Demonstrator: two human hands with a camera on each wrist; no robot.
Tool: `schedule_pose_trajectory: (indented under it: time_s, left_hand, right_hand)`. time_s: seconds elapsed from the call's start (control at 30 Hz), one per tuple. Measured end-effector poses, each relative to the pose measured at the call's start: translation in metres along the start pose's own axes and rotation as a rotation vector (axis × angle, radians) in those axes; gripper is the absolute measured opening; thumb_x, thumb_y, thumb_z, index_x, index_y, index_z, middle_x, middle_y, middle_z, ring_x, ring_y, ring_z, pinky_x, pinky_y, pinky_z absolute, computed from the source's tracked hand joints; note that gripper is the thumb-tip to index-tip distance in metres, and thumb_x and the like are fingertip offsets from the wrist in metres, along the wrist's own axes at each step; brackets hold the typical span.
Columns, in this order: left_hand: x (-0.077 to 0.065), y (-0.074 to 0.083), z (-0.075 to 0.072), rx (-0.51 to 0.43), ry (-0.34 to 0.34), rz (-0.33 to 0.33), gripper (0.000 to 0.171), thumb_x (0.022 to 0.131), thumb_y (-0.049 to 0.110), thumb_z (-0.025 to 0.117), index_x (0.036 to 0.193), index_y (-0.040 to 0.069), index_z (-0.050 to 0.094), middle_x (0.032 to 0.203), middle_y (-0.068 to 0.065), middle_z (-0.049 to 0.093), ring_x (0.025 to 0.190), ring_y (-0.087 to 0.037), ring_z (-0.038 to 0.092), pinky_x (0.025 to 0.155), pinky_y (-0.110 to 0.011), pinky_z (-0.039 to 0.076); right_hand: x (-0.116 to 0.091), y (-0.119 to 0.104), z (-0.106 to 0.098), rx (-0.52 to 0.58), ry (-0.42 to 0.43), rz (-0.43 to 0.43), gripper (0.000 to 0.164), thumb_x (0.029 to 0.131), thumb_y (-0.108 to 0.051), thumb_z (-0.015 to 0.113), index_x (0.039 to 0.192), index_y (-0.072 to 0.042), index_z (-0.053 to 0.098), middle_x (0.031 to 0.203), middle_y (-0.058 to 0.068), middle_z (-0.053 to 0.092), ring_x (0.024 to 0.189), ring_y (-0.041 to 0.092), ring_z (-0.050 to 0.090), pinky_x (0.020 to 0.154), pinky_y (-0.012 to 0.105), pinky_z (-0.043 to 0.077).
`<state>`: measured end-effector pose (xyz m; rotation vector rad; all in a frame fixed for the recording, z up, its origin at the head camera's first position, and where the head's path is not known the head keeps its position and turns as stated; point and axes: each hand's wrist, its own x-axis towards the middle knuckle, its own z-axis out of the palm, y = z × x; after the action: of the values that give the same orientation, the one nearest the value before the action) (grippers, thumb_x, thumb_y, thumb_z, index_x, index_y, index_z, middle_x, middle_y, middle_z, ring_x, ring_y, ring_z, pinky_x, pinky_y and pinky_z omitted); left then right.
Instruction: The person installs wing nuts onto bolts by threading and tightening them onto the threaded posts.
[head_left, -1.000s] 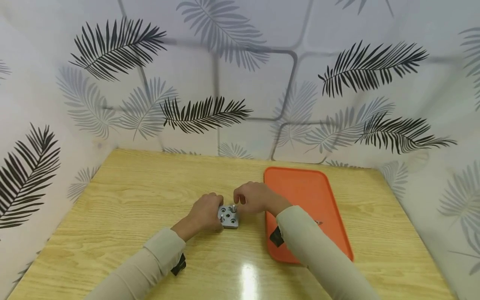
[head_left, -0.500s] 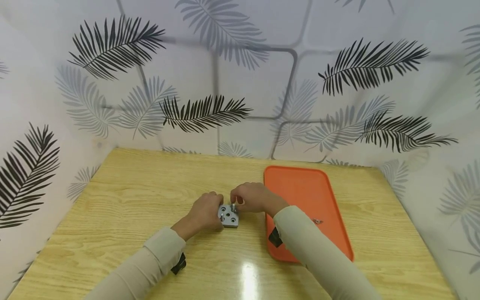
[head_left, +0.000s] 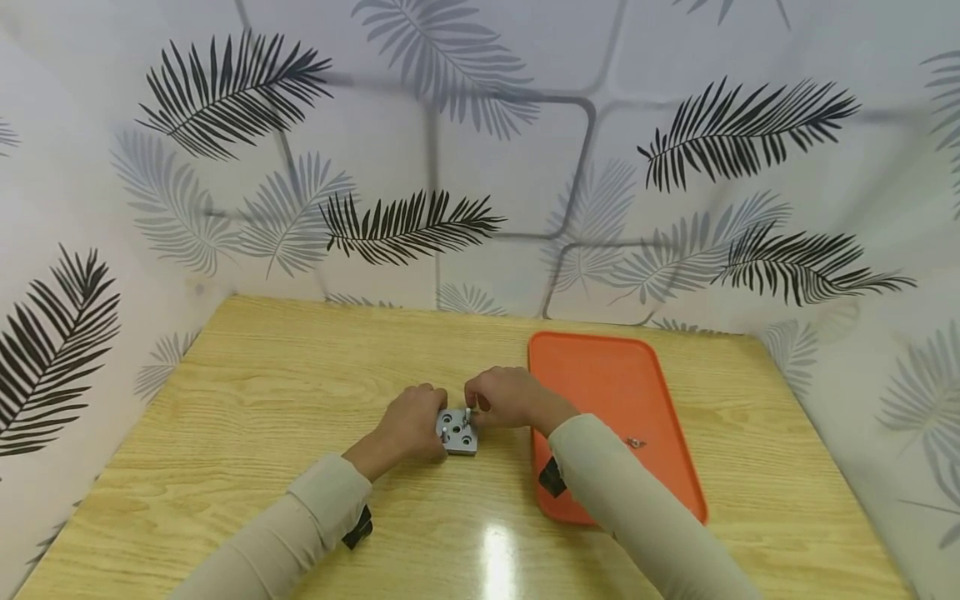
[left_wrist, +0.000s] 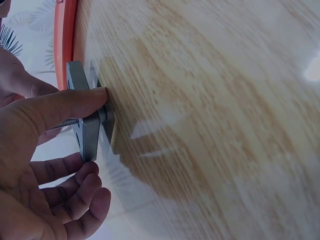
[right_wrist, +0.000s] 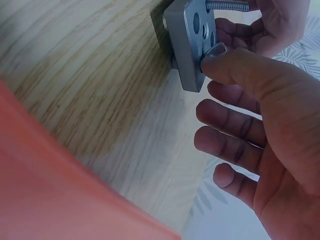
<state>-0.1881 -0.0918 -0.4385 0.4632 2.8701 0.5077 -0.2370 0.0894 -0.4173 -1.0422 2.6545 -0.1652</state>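
A square grey metal plate [head_left: 461,447] with several holes lies in the middle of the wooden table. My left hand [head_left: 411,423] grips its left side, thumb on the near edge and fingertips at the far edge [left_wrist: 90,140]. A threaded bolt [right_wrist: 228,5] stands up from the plate near that hand. Bolt heads show beneath the plate in both wrist views. My right hand [head_left: 510,395] pinches a small wing nut [right_wrist: 218,49] at the plate's far right corner, where a bolt end [head_left: 468,414] pokes up. Thumb and fingers partly hide the nut; its other fingers spread loosely.
An orange-red tray [head_left: 600,367] lies to the right, partly under my right forearm. Another wing nut [head_left: 635,442] lies in it. A patterned wall covering [head_left: 480,283] rises behind the table's back edge.
My right hand's fingers shift slightly left, then back right around the nut at the plate's corner. My left hand and the plate stay in place.
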Motion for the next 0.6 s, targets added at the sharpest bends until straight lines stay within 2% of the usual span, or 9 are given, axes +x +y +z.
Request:
schedule_pose_trajectory:
  time_s: [0.17, 0.3, 0.4, 0.6]
  left_hand:
    - [0.001, 0.0, 0.001, -0.001, -0.006, -0.009, 0.05, 0.062, 0.017, 0.091, 0.102, 0.005, 0.063, 0.089, -0.005, 0.056, 0.079, -0.019, 0.049, 0.069, -0.032, 0.044]
    - [0.002, -0.001, 0.002, -0.007, -0.005, -0.012, 0.05, 0.063, 0.016, 0.09, 0.103, 0.005, 0.063, 0.089, -0.005, 0.056, 0.079, -0.019, 0.049, 0.069, -0.031, 0.043]
    - [0.001, 0.0, 0.001, -0.014, -0.004, -0.009, 0.049, 0.062, 0.015, 0.09, 0.102, 0.005, 0.062, 0.089, -0.005, 0.055, 0.079, -0.02, 0.049, 0.068, -0.032, 0.043]
    - [0.001, 0.0, 0.001, -0.008, -0.017, -0.013, 0.05, 0.063, 0.016, 0.09, 0.103, 0.005, 0.063, 0.09, -0.006, 0.056, 0.08, -0.02, 0.05, 0.07, -0.033, 0.045]
  right_hand:
    - [-0.005, 0.004, -0.002, 0.028, 0.007, -0.021, 0.006, 0.088, -0.023, 0.072, 0.09, -0.017, 0.07, 0.081, -0.003, 0.065, 0.07, 0.009, 0.053, 0.061, 0.026, 0.042]
    - [-0.005, 0.007, -0.006, 0.037, 0.015, -0.042, 0.004, 0.086, -0.015, 0.071, 0.09, -0.015, 0.072, 0.083, -0.001, 0.068, 0.073, 0.01, 0.056, 0.065, 0.027, 0.046]
    - [-0.003, 0.006, -0.008, 0.023, 0.013, -0.036, 0.01, 0.088, -0.011, 0.069, 0.097, -0.016, 0.073, 0.089, -0.001, 0.07, 0.078, 0.013, 0.061, 0.07, 0.031, 0.051]
    - [0.001, 0.001, -0.01, 0.016, -0.052, -0.022, 0.025, 0.091, -0.019, 0.073, 0.115, -0.019, 0.07, 0.098, -0.001, 0.07, 0.086, 0.015, 0.062, 0.075, 0.035, 0.053]
